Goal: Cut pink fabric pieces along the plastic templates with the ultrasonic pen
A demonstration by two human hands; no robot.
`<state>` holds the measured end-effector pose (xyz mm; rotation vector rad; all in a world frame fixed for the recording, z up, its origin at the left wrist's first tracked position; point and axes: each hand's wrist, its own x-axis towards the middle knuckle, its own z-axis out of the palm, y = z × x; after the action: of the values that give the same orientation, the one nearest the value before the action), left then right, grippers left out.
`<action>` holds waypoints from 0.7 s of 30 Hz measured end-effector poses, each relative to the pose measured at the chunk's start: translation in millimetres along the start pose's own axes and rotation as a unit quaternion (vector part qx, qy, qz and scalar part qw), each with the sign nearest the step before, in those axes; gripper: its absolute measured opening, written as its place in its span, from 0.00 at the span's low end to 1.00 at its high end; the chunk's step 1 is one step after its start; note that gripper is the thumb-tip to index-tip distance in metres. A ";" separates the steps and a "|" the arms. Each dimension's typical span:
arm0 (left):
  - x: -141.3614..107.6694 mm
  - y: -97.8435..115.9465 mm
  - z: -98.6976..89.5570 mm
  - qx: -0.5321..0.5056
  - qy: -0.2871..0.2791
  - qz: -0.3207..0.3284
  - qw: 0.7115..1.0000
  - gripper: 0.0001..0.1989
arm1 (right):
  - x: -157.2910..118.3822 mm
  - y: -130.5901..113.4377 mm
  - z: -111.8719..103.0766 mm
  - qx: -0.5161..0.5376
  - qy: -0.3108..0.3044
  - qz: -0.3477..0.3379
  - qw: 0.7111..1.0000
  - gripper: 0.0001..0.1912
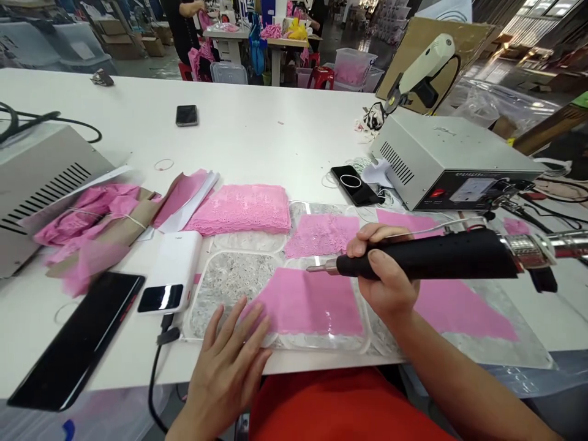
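Note:
My right hand (383,269) grips a black cutting tool (432,257) held level, its metal tip (319,267) pointing left just above a pink lace piece (316,303). That lace lies flat on a clear plastic plate (220,288) at the table's near edge. My left hand (229,361) rests flat with fingers spread, its fingertips on the lace's lower left corner. A smaller pink lace piece (321,234) lies behind, and a folded stack of pink lace (243,208) sits to its left. More pink lace (459,306) lies under my right forearm.
A grey machine box (450,162) stands at the right, another grey box (41,184) at the left. A white power bank (172,272), a black tablet (78,340) and two phones (356,184) (186,115) lie on the white table (257,131). Crumpled pink fabric (87,214) lies left. A person stands at far tables.

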<state>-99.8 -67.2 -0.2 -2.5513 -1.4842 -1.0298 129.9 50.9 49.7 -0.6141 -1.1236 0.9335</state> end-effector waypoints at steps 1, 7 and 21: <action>-0.2 0.2 -0.3 -0.001 0.001 -0.002 1.000 0.16 | -0.6 1.0 1.2 0.004 -0.007 0.004 1.000 0.06; -0.2 -0.8 -0.8 -0.018 0.001 -0.003 1.000 0.16 | -3.1 5.4 5.8 0.000 -0.013 0.008 1.000 0.06; -1.2 -2.0 -0.6 -0.022 0.004 -0.014 1.000 0.16 | 0.7 8.4 7.5 -0.023 -0.009 0.015 1.000 0.05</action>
<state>-102.1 -67.2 -0.9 -2.5602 -1.5178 -1.0864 120.4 55.4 45.8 -0.6634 -1.1574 0.9419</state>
